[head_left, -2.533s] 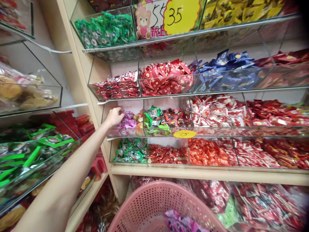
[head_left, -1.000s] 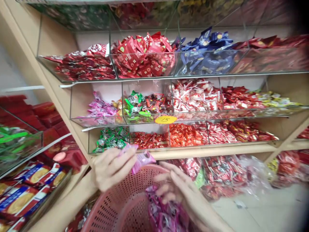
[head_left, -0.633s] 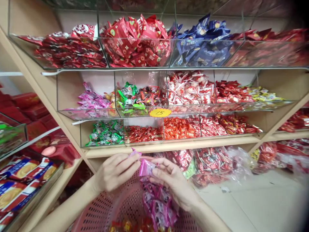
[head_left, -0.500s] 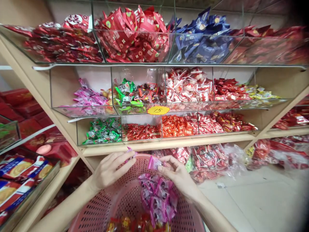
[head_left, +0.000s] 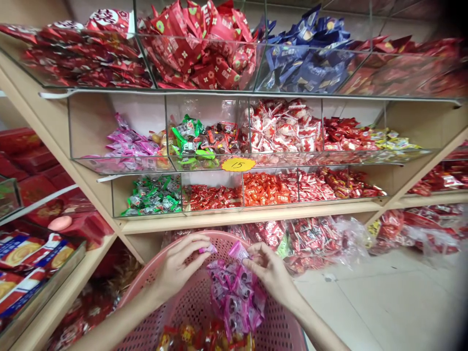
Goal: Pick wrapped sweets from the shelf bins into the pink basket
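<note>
Clear shelf bins (head_left: 120, 163) brim with sweets; above the pink basket (head_left: 153, 273), left hand (head_left: 179, 265) and right hand (head_left: 268, 273) each pinch one pink candy (head_left: 238, 251) loosely, so either could slip and miss the basket.

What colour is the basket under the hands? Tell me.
Pink, a perforated plastic basket; the head view shows it best.

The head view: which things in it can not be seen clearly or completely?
- Pink basket: near rim and bottom cut off by the lower picture edge.
- Print on the pink sweets: too small to read.
- Sweet in the left hand: mostly hidden by the fingers; only a pink tip shows.
- Right hand: fingers partly cover its wrapper.
- Upper right bins: blurred.
</note>
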### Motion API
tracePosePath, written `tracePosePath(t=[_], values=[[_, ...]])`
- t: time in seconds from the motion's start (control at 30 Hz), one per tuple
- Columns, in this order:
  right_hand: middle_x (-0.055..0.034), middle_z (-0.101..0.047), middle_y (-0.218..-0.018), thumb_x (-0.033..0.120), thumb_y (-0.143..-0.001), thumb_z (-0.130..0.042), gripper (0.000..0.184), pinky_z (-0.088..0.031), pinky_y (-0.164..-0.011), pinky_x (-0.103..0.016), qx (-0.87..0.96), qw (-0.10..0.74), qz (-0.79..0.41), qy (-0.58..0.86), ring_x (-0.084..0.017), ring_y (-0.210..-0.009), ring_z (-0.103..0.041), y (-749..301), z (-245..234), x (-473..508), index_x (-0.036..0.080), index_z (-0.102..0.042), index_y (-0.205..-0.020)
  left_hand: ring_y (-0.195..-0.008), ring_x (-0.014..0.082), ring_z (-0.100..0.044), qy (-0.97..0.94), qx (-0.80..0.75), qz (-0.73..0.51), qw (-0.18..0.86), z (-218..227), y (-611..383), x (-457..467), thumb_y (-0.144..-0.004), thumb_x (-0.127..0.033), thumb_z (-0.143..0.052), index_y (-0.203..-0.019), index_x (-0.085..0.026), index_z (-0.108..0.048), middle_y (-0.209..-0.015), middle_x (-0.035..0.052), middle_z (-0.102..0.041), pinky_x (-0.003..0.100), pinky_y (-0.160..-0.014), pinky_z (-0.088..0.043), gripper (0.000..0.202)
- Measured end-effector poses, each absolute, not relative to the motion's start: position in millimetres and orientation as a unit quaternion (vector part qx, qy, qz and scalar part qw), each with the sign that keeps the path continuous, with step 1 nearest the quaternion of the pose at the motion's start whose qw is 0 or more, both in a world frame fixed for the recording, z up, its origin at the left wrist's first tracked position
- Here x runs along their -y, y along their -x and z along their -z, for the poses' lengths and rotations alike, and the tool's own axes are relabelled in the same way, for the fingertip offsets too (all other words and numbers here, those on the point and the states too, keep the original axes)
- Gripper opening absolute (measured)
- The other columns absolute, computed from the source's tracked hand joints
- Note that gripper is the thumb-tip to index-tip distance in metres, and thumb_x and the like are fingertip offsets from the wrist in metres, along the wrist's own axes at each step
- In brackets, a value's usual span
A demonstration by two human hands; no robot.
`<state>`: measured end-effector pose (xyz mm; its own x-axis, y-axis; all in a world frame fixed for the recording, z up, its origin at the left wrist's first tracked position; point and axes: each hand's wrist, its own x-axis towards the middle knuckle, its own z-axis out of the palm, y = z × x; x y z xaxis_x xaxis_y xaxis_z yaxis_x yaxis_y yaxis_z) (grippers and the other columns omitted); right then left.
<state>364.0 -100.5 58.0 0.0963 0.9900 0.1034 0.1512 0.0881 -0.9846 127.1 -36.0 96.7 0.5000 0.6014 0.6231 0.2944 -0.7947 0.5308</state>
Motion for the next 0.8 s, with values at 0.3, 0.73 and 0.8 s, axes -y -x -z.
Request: tracePosePath(t=[0.3, 0.73, 0.8], values=[[-0.0091, -0.065, -0.094, 0.011, -0.087, -0.046, 0.018, -0.042, -0.081, -0.037, 0.762, 0.175, -0.044, 0.623, -0.025, -0.091, -0.055, -343, -55, 77, 0.017, -0.061, -0.093, -0.041, 0.01, -0.049, -0.665, -0.454, -0.37, 0.464, -88, -138, 36, -0.08, -0.044, -0.06, -0.093, -0.016, -0.069, -0.048, -0.0035, -0.055, 0.02, -0.04, -0.041, 0.032], [-0.0088, -0.064, -0.081, 0.053, -0.092, -0.033, 0.048, -0.048, -0.073, -0.034, 0.499, 0.429, -0.582, 0.477, -0.019, -0.077, -0.061, -323, -74, 83, 0.015, -0.063, -0.087, -0.085, 0.0181, -0.065, -0.663, -0.34, -0.414, 0.523, -106, -139, 46, -0.083, -0.031, -0.06, -0.091, -0.016, -0.066, -0.098, 0.0083, -0.069, 0.028, -0.077, -0.052, 0.017], [-0.0074, -0.065, -0.081, 0.056, -0.086, -0.047, 0.044, -0.049, -0.072, -0.029, 0.38, 0.449, -0.712, 0.383, -0.015, -0.075, -0.061, -319, -87, 88, 0.014, -0.063, -0.09, -0.098, 0.0207, -0.061, -0.677, -0.295, -0.428, 0.521, -106, -139, 51, -0.083, -0.027, -0.061, -0.086, -0.017, -0.066, -0.107, 0.0093, -0.066, 0.03, -0.085, -0.05, 0.012]])
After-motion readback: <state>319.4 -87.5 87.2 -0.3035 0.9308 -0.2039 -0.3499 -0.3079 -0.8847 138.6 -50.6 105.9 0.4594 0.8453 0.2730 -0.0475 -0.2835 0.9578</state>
